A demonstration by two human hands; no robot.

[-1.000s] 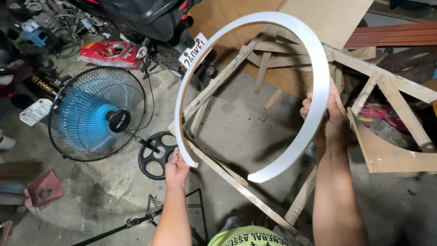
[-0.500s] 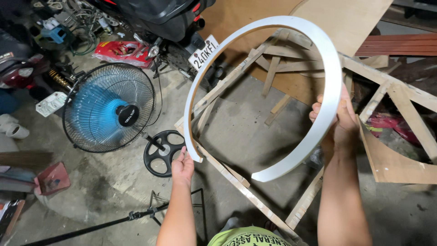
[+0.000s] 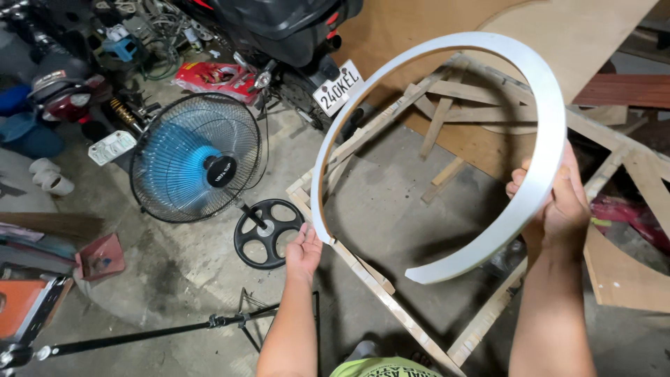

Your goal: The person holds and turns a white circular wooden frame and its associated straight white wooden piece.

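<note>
a blue-bladed fan (image 3: 197,157) in a black wire cage is seen lying tilted on the floor at left, its round black spoked base (image 3: 268,233) just beside it. behind the fan, the rear of a dark motorcycle (image 3: 293,35) is parked, a white plate hanging at its tail. a red plastic package (image 3: 216,75) lies near the wheel. a black tripod leg (image 3: 139,335) is stretched across the lower left floor. a frame of pale wooden slats (image 3: 391,307) is spread on the floor directly beneath the held piece, and a large plywood sheet (image 3: 579,35) is leaned at upper right. clutter of cables and small parts is noted along the top left; details too small to tell.

the floor (image 3: 174,279) is bare grey concrete, stained and dusty. the room reads as a crowded workshop or garage.

a white curved strip (image 3: 537,167), bent into an open ring with 2 free ends, is held up in the air between both hands, above the slat frame and in front of the plywood. the left hand (image 3: 304,253) is held palm up, fingers loosely curled, 1 end of the strip resting against its fingertips. the right hand (image 3: 558,202) is closed round the strip's outer band, fingers wrapped over the face, thumb hidden behind. the other free end (image 3: 419,276) hangs unsupported between the 2 forearms.
</note>
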